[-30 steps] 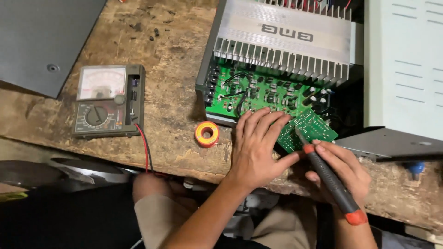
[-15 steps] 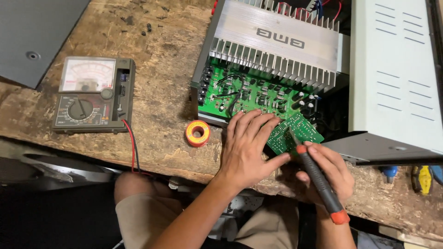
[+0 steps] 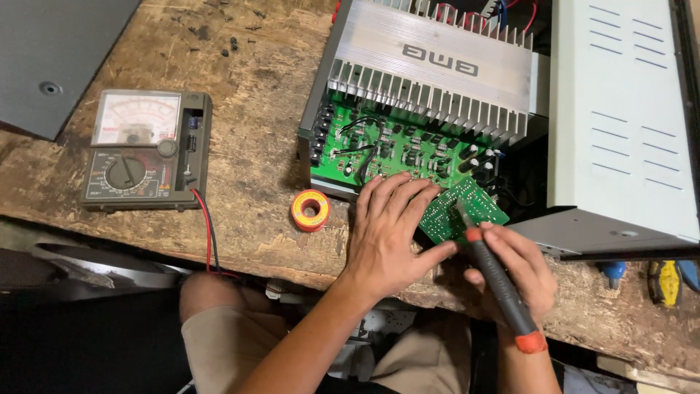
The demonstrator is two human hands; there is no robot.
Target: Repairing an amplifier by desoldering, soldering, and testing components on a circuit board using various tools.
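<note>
My left hand (image 3: 390,230) rests flat on the wooden bench with its fingers spread, pinching the near edge of a small green circuit board (image 3: 464,210) between thumb and fingers. My right hand (image 3: 514,270) grips a soldering iron (image 3: 502,288) with a black handle and orange ends, its tip touching the small board. Behind it lies a larger green circuit board (image 3: 394,142) fixed to a finned aluminium heat sink (image 3: 437,62).
An orange spool of solder (image 3: 310,210) lies left of my left hand. An analog multimeter (image 3: 142,149) with red and black leads sits at the left. A white metal case (image 3: 620,124) stands at the right. A grey panel (image 3: 51,51) lies top left. Tools (image 3: 663,281) show under the case.
The view has shifted, so everything sits further left in frame. Both hands stay on the small board with the iron tip against it.
</note>
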